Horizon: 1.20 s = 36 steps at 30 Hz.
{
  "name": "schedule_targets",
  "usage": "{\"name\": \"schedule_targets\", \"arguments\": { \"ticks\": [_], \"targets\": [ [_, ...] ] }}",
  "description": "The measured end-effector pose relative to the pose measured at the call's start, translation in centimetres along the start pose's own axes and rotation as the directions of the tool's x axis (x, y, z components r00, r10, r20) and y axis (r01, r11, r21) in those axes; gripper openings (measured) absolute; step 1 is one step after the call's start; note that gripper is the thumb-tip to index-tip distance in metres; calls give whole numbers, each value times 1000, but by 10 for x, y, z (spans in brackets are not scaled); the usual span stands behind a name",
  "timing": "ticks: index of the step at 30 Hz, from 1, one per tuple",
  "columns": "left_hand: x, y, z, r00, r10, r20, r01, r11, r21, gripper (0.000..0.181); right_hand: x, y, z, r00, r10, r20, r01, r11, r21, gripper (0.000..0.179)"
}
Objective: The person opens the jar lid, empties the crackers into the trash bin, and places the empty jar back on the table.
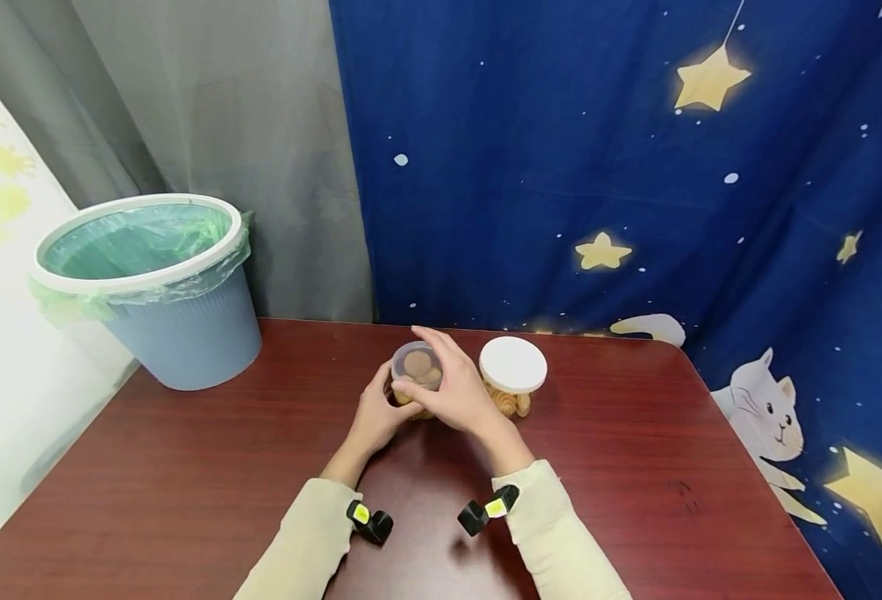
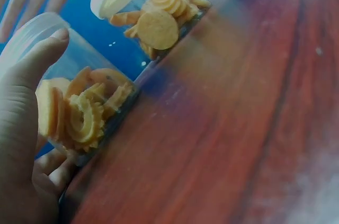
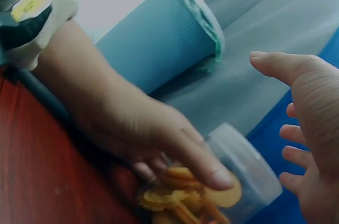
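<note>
My left hand (image 1: 373, 414) grips the side of a clear plastic jar (image 1: 418, 354) that stands on the table, its thumb along the wall just below the rim. Golden cookies (image 2: 82, 113) show through that wall in the left wrist view. A translucent lid (image 3: 251, 163) covers the jar's top. Beside the lid is my right hand (image 1: 452, 392), fingers spread and thumb apart; the right wrist view shows it (image 3: 323, 123) a little off the lid, with nothing in its grasp. Just to the right stands a second cookie jar (image 1: 508, 402) with a white lid (image 1: 513, 365).
A blue waste bin (image 1: 186, 325) with a green liner stands at the table's back left. The reddish-brown table (image 1: 636, 467) reaches back to a grey curtain (image 1: 283, 167) and a blue star-patterned curtain (image 1: 501, 167).
</note>
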<state>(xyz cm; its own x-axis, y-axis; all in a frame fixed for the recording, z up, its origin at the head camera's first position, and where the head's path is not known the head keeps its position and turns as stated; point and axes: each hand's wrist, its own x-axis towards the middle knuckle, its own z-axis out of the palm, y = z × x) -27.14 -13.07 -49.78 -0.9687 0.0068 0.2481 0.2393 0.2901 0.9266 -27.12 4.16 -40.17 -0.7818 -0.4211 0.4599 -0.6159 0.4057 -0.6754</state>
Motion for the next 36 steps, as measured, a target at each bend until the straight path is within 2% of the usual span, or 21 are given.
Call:
{"name": "schedule_targets", "arguments": {
  "ticks": [4,10,16,20,25,32,36],
  "targets": [
    [1,-1,-3,1000,12,18,-13,1000,20,82,-1,8,8,1000,16,15,-15,1000,-17,79],
    [1,-5,-9,996,60,63,-57,997,-51,80,0,24,18,998,52,29,-51,998,-32,82],
    [2,-6,-8,996,54,72,-50,997,-59,77,0,35,22,994,105,43,-103,994,-39,88],
    [3,-7,-7,996,42,76,-38,998,-51,76,-1,38,24,992,122,17,-122,992,-42,87],
    [4,-5,-7,996,56,76,-51,997,-63,75,-2,38,24,990,139,-26,-139,990,-33,83],
    [-1,-2,-6,996,47,71,-41,995,-87,74,-8,32,32,977,170,-132,-175,984,-25,80],
    [0,-2,-4,995,77,64,-71,993,-98,76,-10,29,32,974,183,-129,-194,978,-74,85]
  ]
}}
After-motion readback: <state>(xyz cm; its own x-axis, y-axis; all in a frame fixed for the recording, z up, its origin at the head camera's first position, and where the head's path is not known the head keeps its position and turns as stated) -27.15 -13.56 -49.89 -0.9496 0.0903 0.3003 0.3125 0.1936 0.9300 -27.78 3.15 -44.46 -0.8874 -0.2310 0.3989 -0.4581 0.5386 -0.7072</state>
